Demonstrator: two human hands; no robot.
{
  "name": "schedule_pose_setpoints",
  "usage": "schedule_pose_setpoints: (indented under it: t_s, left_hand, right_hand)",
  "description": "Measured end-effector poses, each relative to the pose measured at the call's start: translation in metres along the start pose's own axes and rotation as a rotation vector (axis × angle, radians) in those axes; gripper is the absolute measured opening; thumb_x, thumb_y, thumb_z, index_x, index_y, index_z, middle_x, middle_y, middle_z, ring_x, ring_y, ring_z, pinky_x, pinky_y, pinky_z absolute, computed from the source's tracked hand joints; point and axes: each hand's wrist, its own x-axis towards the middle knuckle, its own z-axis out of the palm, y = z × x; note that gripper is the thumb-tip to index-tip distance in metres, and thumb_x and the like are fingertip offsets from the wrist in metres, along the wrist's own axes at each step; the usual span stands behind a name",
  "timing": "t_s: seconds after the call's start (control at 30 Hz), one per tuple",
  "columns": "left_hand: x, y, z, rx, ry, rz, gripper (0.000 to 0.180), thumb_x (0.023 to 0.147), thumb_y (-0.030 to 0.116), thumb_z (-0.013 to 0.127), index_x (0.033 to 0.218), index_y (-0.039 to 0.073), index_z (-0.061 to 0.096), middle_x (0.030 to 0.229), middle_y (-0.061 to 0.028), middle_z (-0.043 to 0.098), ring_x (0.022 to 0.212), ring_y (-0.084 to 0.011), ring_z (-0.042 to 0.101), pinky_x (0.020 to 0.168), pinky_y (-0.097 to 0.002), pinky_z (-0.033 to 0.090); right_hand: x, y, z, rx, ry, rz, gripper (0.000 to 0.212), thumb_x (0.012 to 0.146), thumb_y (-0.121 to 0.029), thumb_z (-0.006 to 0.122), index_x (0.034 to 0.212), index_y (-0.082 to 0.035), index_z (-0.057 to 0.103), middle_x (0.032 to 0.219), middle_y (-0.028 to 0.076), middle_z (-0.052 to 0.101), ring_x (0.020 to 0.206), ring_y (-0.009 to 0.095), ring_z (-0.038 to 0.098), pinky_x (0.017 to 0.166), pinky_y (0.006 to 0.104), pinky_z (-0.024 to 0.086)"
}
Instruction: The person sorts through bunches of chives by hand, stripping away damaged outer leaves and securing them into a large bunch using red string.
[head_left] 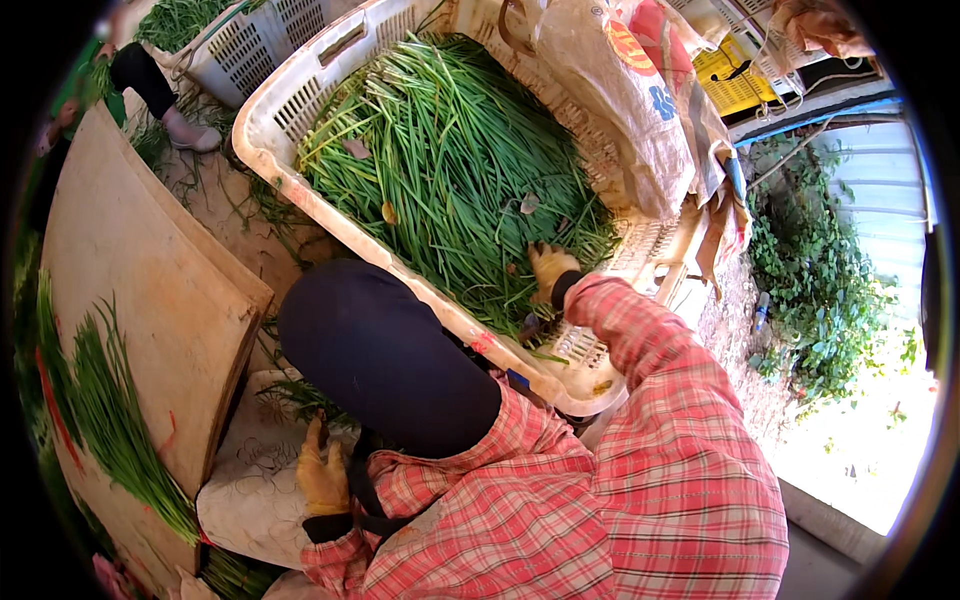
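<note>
A bundle of stalks lies on the board at your left. Your left hand, partly open, appears empty. Green stalks fill the crate; your right hand touches them, fingers bent, grip indeterminable.

Long, thin chives, fresh green and paler toward the upper end, lie loose in a thick, uneven heap inside the dirty white slotted crate, with few dry leaves on top.
</note>
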Motion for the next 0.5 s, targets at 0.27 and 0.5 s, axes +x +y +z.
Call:
schedule_pose_setpoints:
  t_s: [0.27, 0.5]
  left_hand:
    - [-0.003, 0.013, -0.008, 0.063, 0.010, 0.012, 0.048, 0.082, 0.004, 0.060, 0.128, 0.005, 0.048, 0.114, -0.0188, 0.059, 0.101, -0.0331, 0.059, 0.087, -0.0369, 0.046]
    - [-0.006, 0.020, -0.014, -0.160, 0.103, 0.062, 0.043, 0.081, 0.003, 0.060, 0.123, 0.003, 0.053, 0.108, -0.0170, 0.062, 0.098, -0.0294, 0.061, 0.085, -0.0356, 0.047]
  right_hand:
    - [0.035, 0.046, 0.021, 0.115, -0.065, -0.039, 0.026, 0.074, -0.024, 0.066, 0.096, -0.009, 0.067, 0.088, 0.016, 0.066, 0.086, 0.032, 0.064, 0.076, 0.0402, 0.051]
    - [-0.061, 0.013, -0.192, 1.475, 0.588, -0.395, 0.014, 0.087, -0.011, 0.060, 0.091, 0.001, 0.066, 0.085, 0.010, 0.067, 0.071, 0.016, 0.059, 0.064, 0.0293, 0.048]
